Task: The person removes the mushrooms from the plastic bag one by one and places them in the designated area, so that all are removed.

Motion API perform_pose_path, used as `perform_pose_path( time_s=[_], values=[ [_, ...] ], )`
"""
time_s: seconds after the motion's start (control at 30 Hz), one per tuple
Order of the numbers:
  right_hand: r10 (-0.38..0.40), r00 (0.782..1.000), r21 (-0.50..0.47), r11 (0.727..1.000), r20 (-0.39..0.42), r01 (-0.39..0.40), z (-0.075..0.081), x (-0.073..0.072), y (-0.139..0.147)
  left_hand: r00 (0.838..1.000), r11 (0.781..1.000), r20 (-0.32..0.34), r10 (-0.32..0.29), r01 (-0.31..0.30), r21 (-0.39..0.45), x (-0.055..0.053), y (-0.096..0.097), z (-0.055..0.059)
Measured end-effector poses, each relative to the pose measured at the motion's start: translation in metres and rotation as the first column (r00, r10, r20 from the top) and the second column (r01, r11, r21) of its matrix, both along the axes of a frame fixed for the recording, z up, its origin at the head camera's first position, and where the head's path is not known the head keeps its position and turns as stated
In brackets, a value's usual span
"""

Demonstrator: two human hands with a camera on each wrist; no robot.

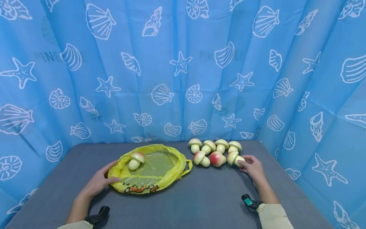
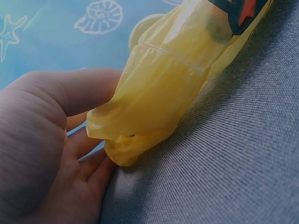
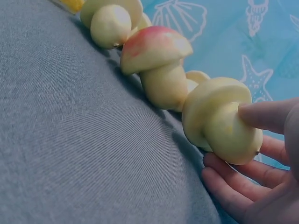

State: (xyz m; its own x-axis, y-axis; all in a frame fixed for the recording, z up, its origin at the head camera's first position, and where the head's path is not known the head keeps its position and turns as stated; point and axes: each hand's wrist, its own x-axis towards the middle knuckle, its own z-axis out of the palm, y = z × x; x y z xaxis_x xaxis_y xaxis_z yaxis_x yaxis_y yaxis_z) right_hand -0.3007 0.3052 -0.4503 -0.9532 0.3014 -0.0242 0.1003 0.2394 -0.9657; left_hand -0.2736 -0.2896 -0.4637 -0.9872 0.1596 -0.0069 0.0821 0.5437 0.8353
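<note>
A yellow plastic bag [image 1: 171,181] lies on its side with its mouth spread wide, and one toy mushroom [image 1: 135,161] with a reddish cap rests inside. My left hand [image 1: 98,179] holds the bag's left end; in the left wrist view the thumb [image 2: 88,88] lies against the yellow plastic [image 2: 154,88] with the fingers on its other side. At the right end of a cluster, my right hand [image 1: 253,168] grips a pale toy mushroom [image 1: 233,157] by its stem. The right wrist view shows thumb and fingers around that stem [image 3: 231,133], the cap pointing away from the palm.
Several more toy mushrooms stand or lie in two rows, among them a red-capped one [image 1: 216,159] and an upright one [image 1: 195,144] at the back. They sit on a grey cloth-covered table [image 1: 183,206]. A blue shell-patterned curtain [image 1: 177,79] hangs behind and at the right.
</note>
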Motion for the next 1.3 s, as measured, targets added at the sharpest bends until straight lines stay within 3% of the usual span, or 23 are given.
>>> perform_pose_path(
  time_s=[0.27, 0.53, 0.8, 1.3],
  values=[
    [-0.012, 1.000, 0.046, 0.999, -0.002, 0.012, -0.005, 0.001, 0.000, 1.000, 1.000, 0.006, 0.014, -0.015, 0.006, -0.003, -0.001, -0.003],
    [-0.050, 0.999, 0.150, 0.988, 0.015, 0.047, -0.010, -0.001, 0.005, 1.000, 1.000, 0.002, 0.004, -0.004, 0.012, -0.003, 0.000, -0.002],
    [-0.016, 1.000, 0.209, 0.978, 0.007, 0.014, -0.009, 0.002, 0.006, 1.000, 1.000, 0.003, 0.000, 0.000, 0.013, -0.002, 0.000, -0.003],
    [0.011, 0.999, 0.219, 0.976, 0.032, -0.017, -0.010, -0.001, 0.003, 1.000, 1.000, 0.009, 0.002, -0.003, 0.018, 0.000, 0.000, 0.000]
  ],
)
